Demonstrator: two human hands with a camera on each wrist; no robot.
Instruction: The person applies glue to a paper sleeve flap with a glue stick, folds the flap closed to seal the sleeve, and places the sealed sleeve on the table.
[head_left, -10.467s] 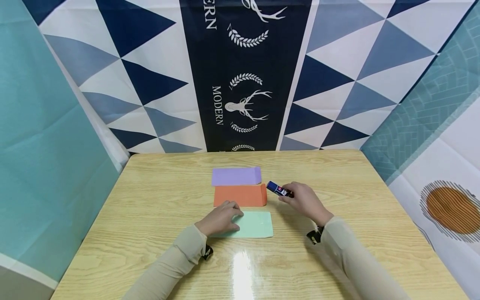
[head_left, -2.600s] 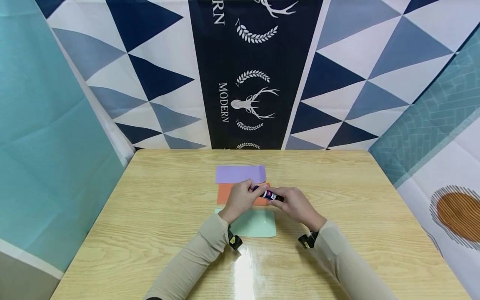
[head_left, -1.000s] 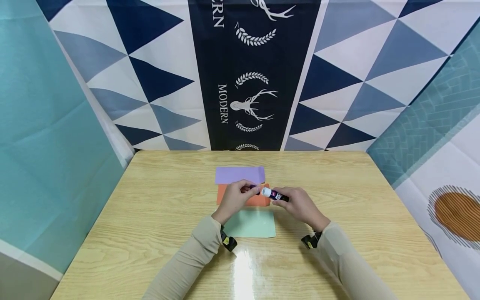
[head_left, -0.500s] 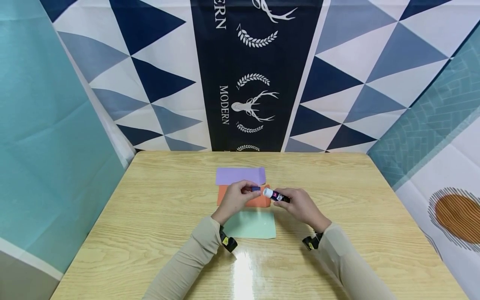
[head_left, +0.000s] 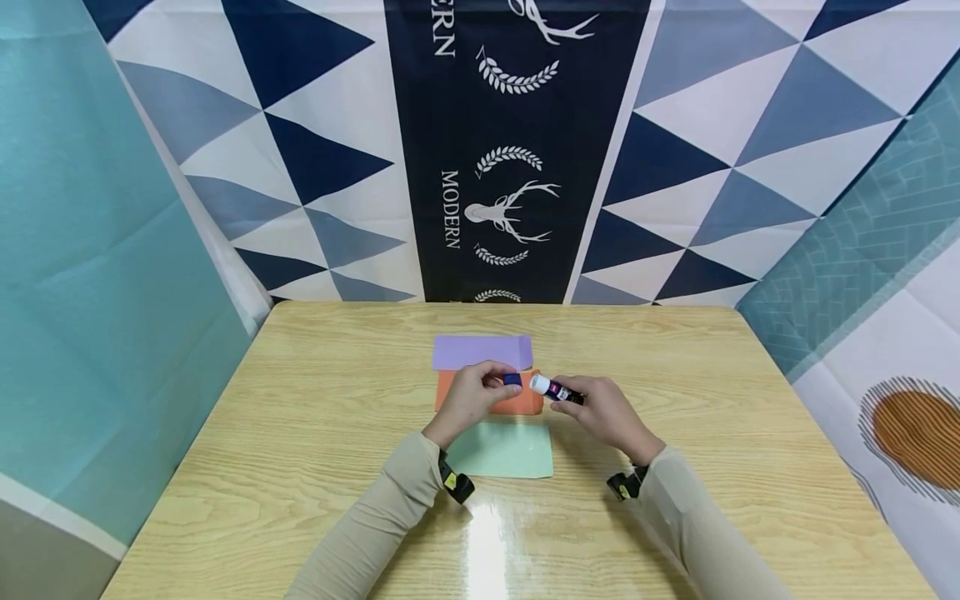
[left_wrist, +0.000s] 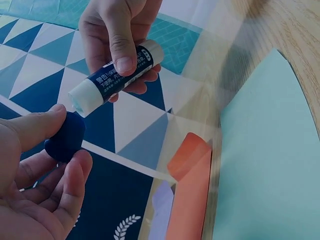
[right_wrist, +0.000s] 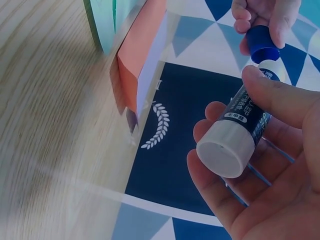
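Note:
A dark blue glue stick cap is pinched between the thumb and fingers of my left hand. In my right hand I hold the glue stick, a white tube with a dark printed label. Its white uncapped end points at the cap, a small gap apart in the head view. Both hands are above the orange envelope, partly hiding it. Nearer me lies a mint green envelope, with my left wrist over its left part. Behind the orange one is a purple envelope.
The envelopes lie in a column on a wood-grain table. Patterned cloth hangs right behind the table's far edge. A teal cloth hangs on the left. Each wrist wears a small black camera.
Earlier my left hand was on the mint envelope and the glue stick was capped in my right. Both hands then came together, and the cap came off. In the last second they barely moved.

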